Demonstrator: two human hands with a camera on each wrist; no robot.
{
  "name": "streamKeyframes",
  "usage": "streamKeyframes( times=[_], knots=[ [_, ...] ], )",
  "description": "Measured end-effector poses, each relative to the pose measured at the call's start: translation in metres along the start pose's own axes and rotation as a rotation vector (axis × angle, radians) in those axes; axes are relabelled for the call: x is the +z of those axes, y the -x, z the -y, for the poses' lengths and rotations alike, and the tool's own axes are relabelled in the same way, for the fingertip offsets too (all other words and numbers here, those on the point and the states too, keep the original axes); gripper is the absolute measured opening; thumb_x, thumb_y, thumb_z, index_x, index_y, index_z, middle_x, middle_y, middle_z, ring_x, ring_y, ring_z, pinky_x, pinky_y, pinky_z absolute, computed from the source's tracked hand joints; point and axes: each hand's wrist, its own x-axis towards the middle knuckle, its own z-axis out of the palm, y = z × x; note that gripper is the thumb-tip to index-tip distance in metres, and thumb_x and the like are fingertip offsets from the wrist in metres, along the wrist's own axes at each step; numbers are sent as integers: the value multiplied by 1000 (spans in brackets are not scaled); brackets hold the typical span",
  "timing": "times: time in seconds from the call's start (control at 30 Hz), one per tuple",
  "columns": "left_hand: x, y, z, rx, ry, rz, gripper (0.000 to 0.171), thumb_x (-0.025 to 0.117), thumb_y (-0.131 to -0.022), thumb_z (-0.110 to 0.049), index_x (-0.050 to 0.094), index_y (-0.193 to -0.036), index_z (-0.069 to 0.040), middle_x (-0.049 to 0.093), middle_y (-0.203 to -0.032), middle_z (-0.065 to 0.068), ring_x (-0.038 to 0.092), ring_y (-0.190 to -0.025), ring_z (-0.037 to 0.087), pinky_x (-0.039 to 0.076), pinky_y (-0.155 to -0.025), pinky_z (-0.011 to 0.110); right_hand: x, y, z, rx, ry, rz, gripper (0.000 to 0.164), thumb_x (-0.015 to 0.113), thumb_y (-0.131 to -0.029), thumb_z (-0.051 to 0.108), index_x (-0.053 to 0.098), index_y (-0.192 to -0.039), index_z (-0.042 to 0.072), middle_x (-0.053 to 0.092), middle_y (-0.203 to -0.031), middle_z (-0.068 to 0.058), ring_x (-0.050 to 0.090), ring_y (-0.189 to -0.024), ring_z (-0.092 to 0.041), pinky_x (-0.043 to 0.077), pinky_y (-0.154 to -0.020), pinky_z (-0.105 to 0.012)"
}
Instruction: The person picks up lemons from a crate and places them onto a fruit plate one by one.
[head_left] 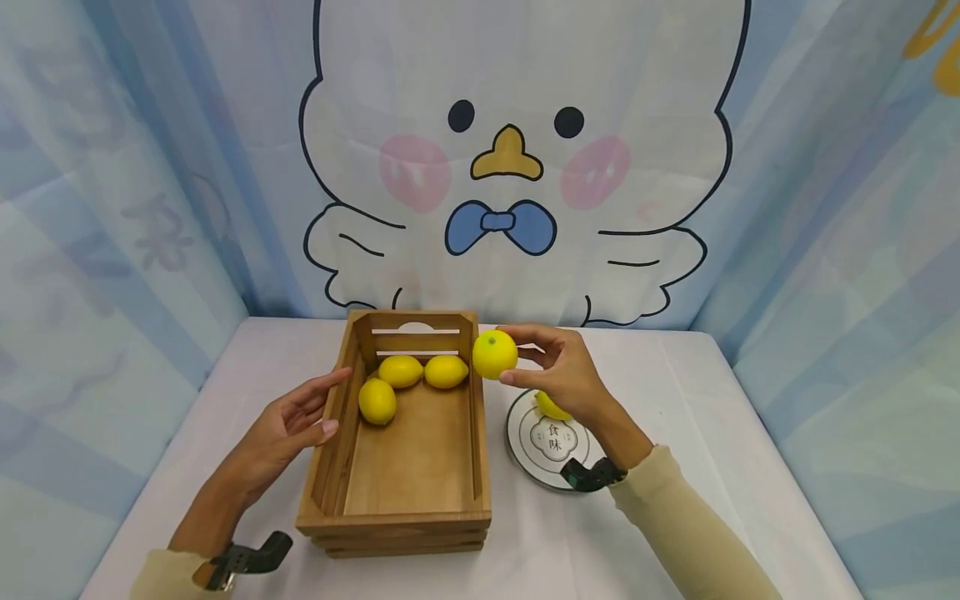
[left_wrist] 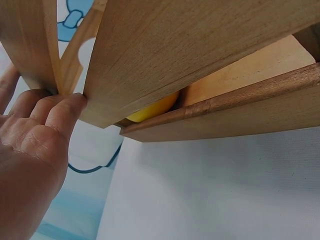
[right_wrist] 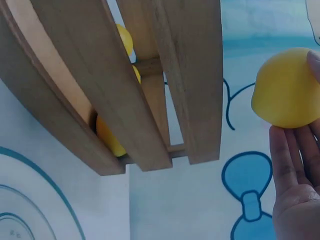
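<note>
Fingers (head_left: 528, 332) of R hand (head_left: 566, 372), head view: pinching 1 lemon (head_left: 495, 354) by R rim of crate (head_left: 393, 527). L hand (head_left: 281, 429) unclenched, touching crate's L side. 3 lemons (head_left: 377, 402) inside, far end. Plate (head_left: 528, 458) on table (head_left: 570, 550), R of crate, w/ yellow fruit (head_left: 551, 407), part hidden.

L wrist view: fingertips against slats.

R wrist view: pinched lemon apart from crate.

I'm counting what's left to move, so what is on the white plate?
On the white plate, part of one yellow fruit shows. The right hand hides the rest and the plate's far right, so anything else there can't be seen.
</note>
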Motion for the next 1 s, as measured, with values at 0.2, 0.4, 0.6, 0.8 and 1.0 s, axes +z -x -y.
streamKeyframes(
  times=[0.2,0.4,0.6,0.8,1.0],
  knots=[
    [0,0,0,-12,-15,-2,63,60,-100,-16,34,-155,-32,18,-168,-1,16,-154,31,39,-102,7,-7,8,-7,34,7,-42,50,83,-79,7,67,-127,11,66,-127,-8,62,-120,-26,49,-106,-33],
    [0,2,1,-9,-10,-1,63,59,-100,-15,34,-155,-31,17,-168,0,16,-154,33,40,-100,7,-13,14,-14,73,38,-85,51,85,-78,12,67,-126,14,66,-128,-6,62,-120,-24,49,-106,-30],
    [0,2,0,-7,-15,0,63,58,-101,-15,33,-156,-30,16,-168,1,15,-154,33,40,-101,8,-19,20,-17,86,39,-105,54,85,-77,9,67,-127,10,64,-132,-7,63,-120,-24,50,-104,-28],
    [0,1,-2,-15,-22,-4,63,59,-100,-16,33,-156,-31,17,-168,1,17,-154,33,40,-102,8,-26,29,-21,104,35,-146,55,86,-77,10,65,-128,9,62,-135,-8,62,-121,-24,49,-105,-26],
    [1,0,-2,-11,-20,-1,63,59,-100,-16,33,-155,-31,17,-168,0,18,-154,32,39,-103,8,-34,39,-31,125,60,-192,54,85,-78,13,66,-128,12,62,-134,-6,62,-121,-23,49,-104,-24]
  ],
)
